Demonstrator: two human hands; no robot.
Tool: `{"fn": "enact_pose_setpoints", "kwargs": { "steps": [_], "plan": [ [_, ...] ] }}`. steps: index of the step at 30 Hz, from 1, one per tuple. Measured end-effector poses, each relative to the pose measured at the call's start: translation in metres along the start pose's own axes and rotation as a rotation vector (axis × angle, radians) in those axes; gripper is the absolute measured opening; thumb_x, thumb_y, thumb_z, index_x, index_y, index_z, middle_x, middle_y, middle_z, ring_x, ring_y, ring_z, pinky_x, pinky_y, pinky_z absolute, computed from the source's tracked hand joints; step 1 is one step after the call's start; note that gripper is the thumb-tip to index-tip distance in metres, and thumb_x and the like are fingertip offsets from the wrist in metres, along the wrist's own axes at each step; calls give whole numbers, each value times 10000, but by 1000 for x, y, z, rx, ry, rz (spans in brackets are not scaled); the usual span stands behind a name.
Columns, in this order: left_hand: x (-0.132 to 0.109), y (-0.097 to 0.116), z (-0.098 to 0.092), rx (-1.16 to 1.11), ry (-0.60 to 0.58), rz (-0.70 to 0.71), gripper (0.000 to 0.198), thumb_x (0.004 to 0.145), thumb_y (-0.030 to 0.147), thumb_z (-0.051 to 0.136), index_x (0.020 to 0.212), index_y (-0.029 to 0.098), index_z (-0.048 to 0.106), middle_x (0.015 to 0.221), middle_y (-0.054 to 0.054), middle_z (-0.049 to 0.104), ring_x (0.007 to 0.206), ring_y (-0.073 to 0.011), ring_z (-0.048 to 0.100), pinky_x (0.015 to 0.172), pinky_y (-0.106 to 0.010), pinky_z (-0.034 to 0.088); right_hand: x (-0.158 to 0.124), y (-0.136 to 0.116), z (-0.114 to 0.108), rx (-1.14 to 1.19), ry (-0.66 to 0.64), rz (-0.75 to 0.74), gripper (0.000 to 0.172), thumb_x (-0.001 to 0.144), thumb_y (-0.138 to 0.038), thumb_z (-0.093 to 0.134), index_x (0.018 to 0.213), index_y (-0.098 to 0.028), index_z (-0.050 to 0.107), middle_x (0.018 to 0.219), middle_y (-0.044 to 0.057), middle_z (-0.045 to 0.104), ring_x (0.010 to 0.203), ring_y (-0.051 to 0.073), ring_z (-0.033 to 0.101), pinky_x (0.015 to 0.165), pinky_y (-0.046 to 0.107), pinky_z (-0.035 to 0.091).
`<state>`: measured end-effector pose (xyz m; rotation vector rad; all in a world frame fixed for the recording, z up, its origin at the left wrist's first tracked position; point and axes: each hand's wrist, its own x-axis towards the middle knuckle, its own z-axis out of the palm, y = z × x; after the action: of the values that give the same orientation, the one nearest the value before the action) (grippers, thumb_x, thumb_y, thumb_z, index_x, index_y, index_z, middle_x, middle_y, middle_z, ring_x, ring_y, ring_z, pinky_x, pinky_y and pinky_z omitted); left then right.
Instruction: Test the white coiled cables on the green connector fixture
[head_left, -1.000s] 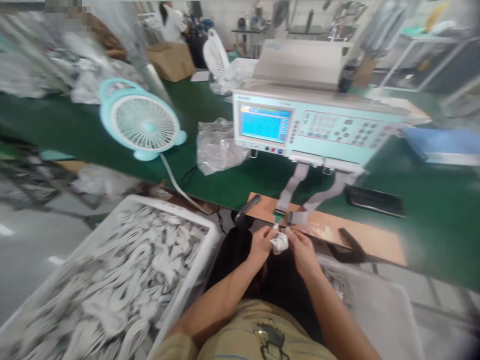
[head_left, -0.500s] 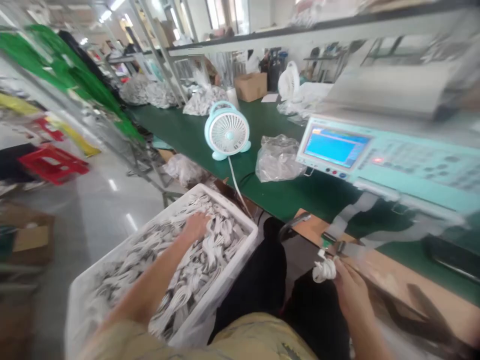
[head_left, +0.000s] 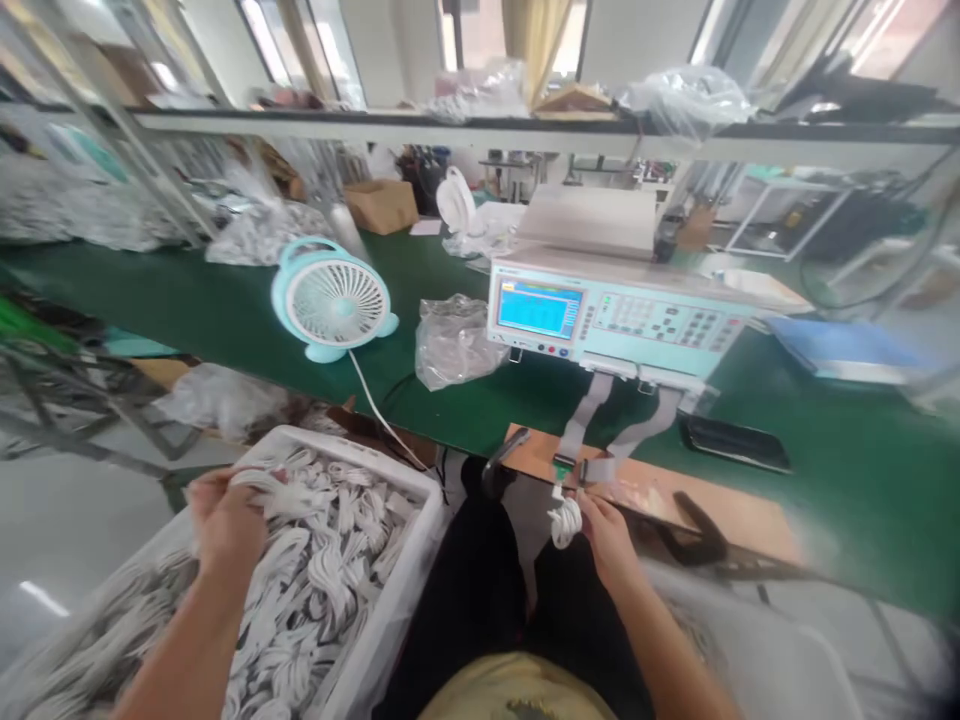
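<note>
My left hand (head_left: 227,525) is raised over the near part of a white bin (head_left: 397,480) full of coiled white cables (head_left: 300,590). Its fingers are closed on a bundled white cable (head_left: 259,482). My right hand (head_left: 606,530) pinches a coiled white cable (head_left: 565,524) at the front edge of the bench. The top end of that coil meets a small green connector board (head_left: 561,472). Grey ribbon cables (head_left: 583,418) run from the board area up to a light-blue test instrument (head_left: 645,325) with a lit screen.
A blue-and-white fan (head_left: 337,305) stands on the green bench (head_left: 390,405), its cord trailing toward the bin. Beside it lies a clear plastic bag (head_left: 456,342). A dark phone (head_left: 736,442) and a blue folder (head_left: 840,348) lie right. Another white bin (head_left: 787,650) sits below.
The view has swung right. My left hand has come up from among the cables with one bundle. My right hand stays at the coil by the connector board.
</note>
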<state>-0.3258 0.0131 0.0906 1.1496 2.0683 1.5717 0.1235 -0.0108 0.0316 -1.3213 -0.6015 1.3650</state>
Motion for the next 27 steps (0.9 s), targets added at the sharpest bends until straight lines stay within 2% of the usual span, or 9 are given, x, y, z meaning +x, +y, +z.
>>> {"fn": "enact_pose_setpoints", "kwargs": {
  "steps": [2, 6, 7, 11, 14, 16, 19, 24, 27],
  "plan": [
    [-25, 26, 22, -359, -74, -118, 220, 567, 212, 464, 783, 239, 425, 600, 62, 461, 566, -129, 459, 558, -283, 442, 0, 1, 1, 3, 13, -16, 312, 619, -429, 711, 780, -162, 713, 732, 52, 682, 635, 172, 571, 573, 265, 430],
    [-110, 62, 92, -642, -675, -487, 230, 554, 157, 461, 772, 192, 524, 524, 35, 484, 472, -108, 440, 424, -211, 367, 2, 4, 2, 10, 54, -8, 321, 614, -439, 709, 774, -161, 706, 646, 27, 653, 563, 145, 534, 545, 254, 403],
    [-132, 68, 112, -718, -785, -584, 256, 570, 146, 471, 813, 189, 537, 551, 33, 499, 482, -102, 451, 424, -200, 370, 2, 5, 2, 15, 59, -7, 324, 620, -445, 703, 773, -159, 704, 628, 22, 643, 557, 143, 531, 545, 253, 400],
    [-196, 78, 182, -891, -1010, -883, 227, 623, 217, 495, 830, 155, 563, 575, 13, 506, 500, -111, 490, 398, -199, 394, 1, 6, 3, 52, 36, -10, 316, 635, -449, 693, 750, -155, 693, 603, 16, 619, 579, 147, 539, 563, 253, 403],
    [-212, 82, 214, -721, -1103, -912, 291, 703, 409, 530, 779, 132, 579, 497, 13, 476, 376, -86, 413, 312, -184, 315, 1, 5, 3, 59, 23, -11, 313, 631, -447, 693, 741, -154, 686, 612, 17, 615, 575, 143, 532, 567, 255, 401],
    [-214, 85, 227, -611, -1125, -799, 362, 692, 481, 578, 766, 127, 589, 494, 6, 501, 337, -69, 390, 290, -178, 273, 2, 4, 3, 61, 24, -23, 315, 629, -450, 689, 735, -153, 679, 612, 14, 610, 561, 138, 521, 561, 255, 396],
    [-215, 92, 237, -571, -1109, -641, 333, 659, 453, 641, 697, 127, 582, 463, 15, 499, 322, -63, 395, 299, -180, 277, 3, 6, 5, 68, 30, -61, 311, 632, -454, 676, 712, -154, 655, 588, -1, 587, 538, 129, 495, 540, 250, 381],
    [-226, 98, 233, -541, -986, -592, 302, 650, 395, 655, 583, 141, 505, 437, 50, 434, 341, -56, 394, 312, -167, 283, -5, 9, 14, 14, 32, -149, 278, 686, -432, 623, 626, -174, 539, 536, -48, 493, 497, 96, 411, 510, 227, 343],
    [-237, 94, 222, -513, -1063, -636, 311, 668, 432, 641, 644, 143, 529, 465, 58, 425, 342, -51, 383, 307, -163, 281, -22, 3, -5, -114, -35, -148, 283, 731, -427, 571, 611, -184, 487, 528, -58, 443, 487, 91, 382, 487, 218, 316]
  ]
}}
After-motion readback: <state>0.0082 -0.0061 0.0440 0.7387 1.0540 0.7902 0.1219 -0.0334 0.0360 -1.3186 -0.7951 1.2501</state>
